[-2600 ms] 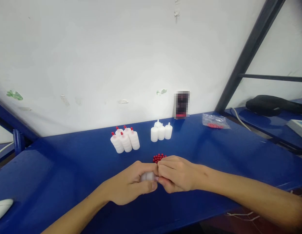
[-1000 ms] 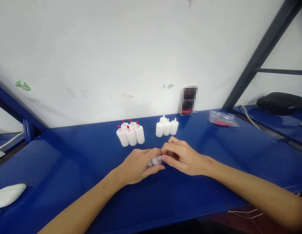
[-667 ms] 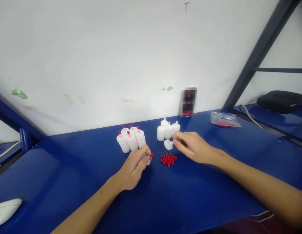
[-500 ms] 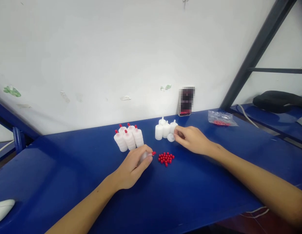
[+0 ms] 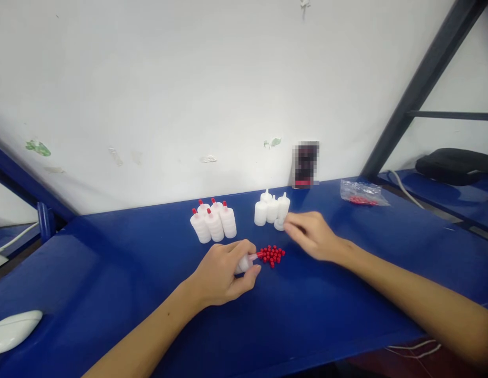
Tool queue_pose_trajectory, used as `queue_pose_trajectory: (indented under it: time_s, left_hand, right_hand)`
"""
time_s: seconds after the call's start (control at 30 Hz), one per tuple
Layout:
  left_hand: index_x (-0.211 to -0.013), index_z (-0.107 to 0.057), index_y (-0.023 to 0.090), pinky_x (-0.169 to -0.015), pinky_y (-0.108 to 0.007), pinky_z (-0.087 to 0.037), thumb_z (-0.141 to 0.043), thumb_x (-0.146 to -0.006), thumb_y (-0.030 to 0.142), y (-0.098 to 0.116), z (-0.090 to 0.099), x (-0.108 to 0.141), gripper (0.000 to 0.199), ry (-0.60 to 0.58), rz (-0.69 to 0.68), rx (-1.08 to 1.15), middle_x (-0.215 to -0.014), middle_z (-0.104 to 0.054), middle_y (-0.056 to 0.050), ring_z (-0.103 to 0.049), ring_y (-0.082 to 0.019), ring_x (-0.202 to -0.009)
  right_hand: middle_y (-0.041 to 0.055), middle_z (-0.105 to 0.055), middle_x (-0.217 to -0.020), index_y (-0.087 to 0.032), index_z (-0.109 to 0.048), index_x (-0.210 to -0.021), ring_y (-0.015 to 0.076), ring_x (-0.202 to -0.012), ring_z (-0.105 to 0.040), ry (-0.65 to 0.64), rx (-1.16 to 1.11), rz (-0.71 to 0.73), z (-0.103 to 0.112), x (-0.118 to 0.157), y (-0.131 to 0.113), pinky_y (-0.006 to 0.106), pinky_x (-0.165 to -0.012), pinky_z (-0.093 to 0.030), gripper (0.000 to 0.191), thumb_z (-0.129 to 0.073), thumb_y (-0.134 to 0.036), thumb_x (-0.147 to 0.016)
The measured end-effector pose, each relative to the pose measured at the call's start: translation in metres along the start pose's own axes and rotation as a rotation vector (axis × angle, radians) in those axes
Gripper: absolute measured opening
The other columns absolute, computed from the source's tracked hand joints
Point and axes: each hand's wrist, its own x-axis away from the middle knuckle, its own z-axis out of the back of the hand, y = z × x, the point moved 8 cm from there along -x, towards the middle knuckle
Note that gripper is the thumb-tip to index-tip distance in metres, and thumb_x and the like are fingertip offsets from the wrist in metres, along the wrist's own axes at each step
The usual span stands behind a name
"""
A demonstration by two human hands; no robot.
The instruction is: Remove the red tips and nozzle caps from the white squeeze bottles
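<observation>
My left hand [image 5: 228, 273] is wrapped round a white squeeze bottle [image 5: 244, 264], tipped on its side. Its narrow nozzle ends in a red cap that points right, at the edge of a cluster of small red caps [image 5: 273, 254]. My right hand [image 5: 312, 236] has its fingers pinched together at a small white bottle [image 5: 279, 224] whose round base faces me; the fingers hide part of it. Just behind stand several white bottles [image 5: 260, 214] with bare nozzles. To the left, several upright white bottles [image 5: 214, 227] wear red caps.
On the blue table [image 5: 121, 273], a clear plastic bag [image 5: 364, 193] of red caps lies at the back right. A phone [image 5: 305, 165] leans on the wall. A white object [image 5: 15, 332] sits at the left edge, and a dark metal post [image 5: 413, 100] rises at the right.
My left hand has moved right and slightly nearer with the capped bottle, bringing it to the red caps. My right hand has drawn slightly towards me beside the small bottle. The view has shifted slightly.
</observation>
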Motion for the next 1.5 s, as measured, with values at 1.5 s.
queue_pose_trajectory:
  time_s: [1.5]
  left_hand:
    - [-0.09,-0.059,0.02,-0.055,-0.026,-0.032,-0.046,-0.095,0.032,-0.031,-0.011,0.004,0.018,-0.033,0.31,-0.214,-0.071,-0.065,0.002,-0.054,-0.014,-0.057]
  right_hand:
    - [0.0023,-0.065,-0.085,-0.02,-0.052,-0.083,0.0164,-0.074,-0.056,-0.536,0.128,-0.031,-0.027,0.008,0.007,0.029,-0.068,-0.035,0.023,-0.037,-0.022,-0.099]
